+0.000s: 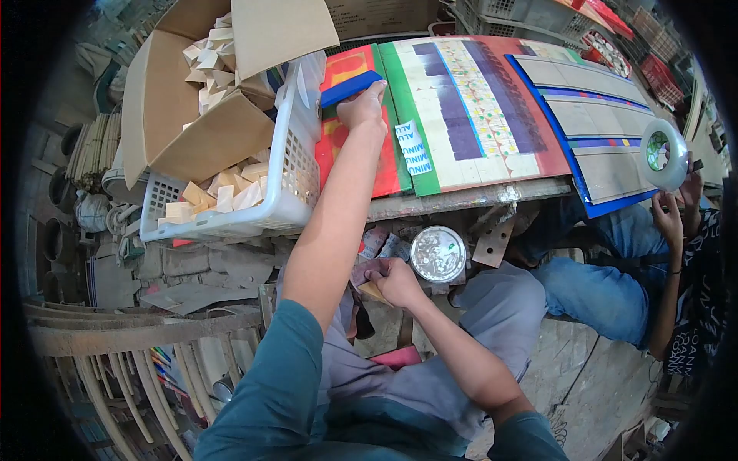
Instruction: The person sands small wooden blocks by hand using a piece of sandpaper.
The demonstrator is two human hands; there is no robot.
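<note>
Down by the person's lap, the right hand point(396, 280) has its fingers curled around a small tan wooden piece point(373, 292), pinched at the thumb side and held low, beneath the counter's edge. Just beyond those fingers a round shiny tin point(437, 253) hangs under the counter point(461, 198), with some printed scraps beside it.

Farther out, the left hand point(364, 106) stretches up over the counter; its fingers are clenched over the end of a blue block point(350, 87), pressing it flat on the red and orange painted board point(388, 165). To the outer side of those fingers stands a white plastic basket point(296, 165) full of pale wooden offcuts, and beyond it an open cardboard box point(184, 115) with more of the same. On the other side lie a green-edged patterned panel point(469, 107) and grey tiled sheets bordered in blue point(600, 115).

Off past the right fingers, another person in jeans holds a roll of clear tape point(663, 152).

My reading is that the blue block is being rubbed or pressed along the board while the wooden piece waits in the other hand. A next move would call for a steady push along the surface without knocking the basket, or for lifting the wooden piece up to the counter.
</note>
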